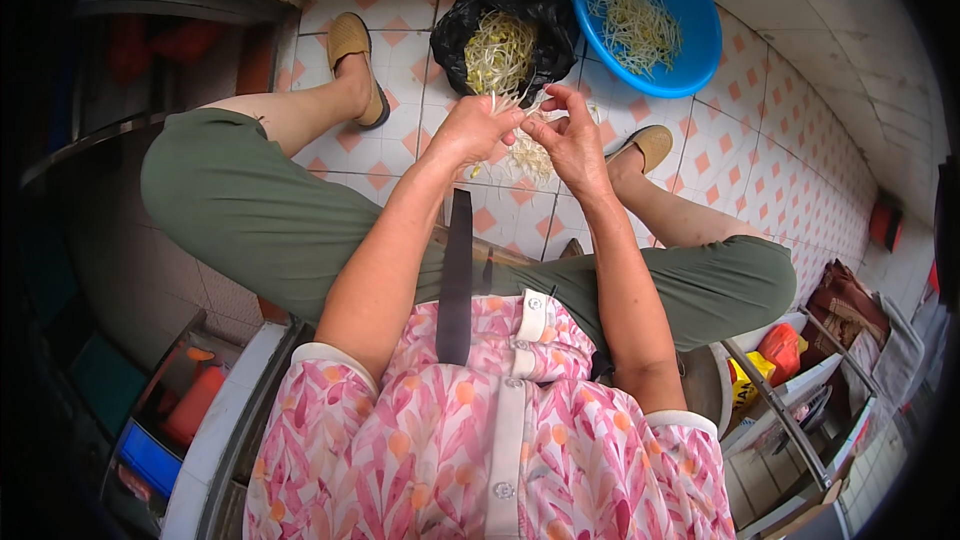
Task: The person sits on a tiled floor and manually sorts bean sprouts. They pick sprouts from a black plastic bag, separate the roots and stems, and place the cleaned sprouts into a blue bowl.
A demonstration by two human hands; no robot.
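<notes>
My left hand (474, 129) grips a small bunch of pale bean sprouts (507, 100), their ends poking out past the thumb. Close beside it, my right hand (571, 136) pinches at a sprout between thumb and forefinger, its other fingers curled. Just beyond both hands stands a black plastic bag (454, 24), its mouth rolled wide around yellow-headed sprouts (501, 52). To its right a blue plastic basin (699, 52) holds a heap of paler sprouts (636, 24). Beneath my hands, a loose pile of thin pale scraps (531, 159) lies on the floor, partly hidden by my fingers.
The tiled floor (375, 157) has orange diamonds. My tan shoes (352, 64) flank the bag and the scraps. A tiled wall (832, 7) runs along the right. At lower right, a metal rack (787, 420) holds plastic bags and cloth. A red container (193, 406) stands at lower left.
</notes>
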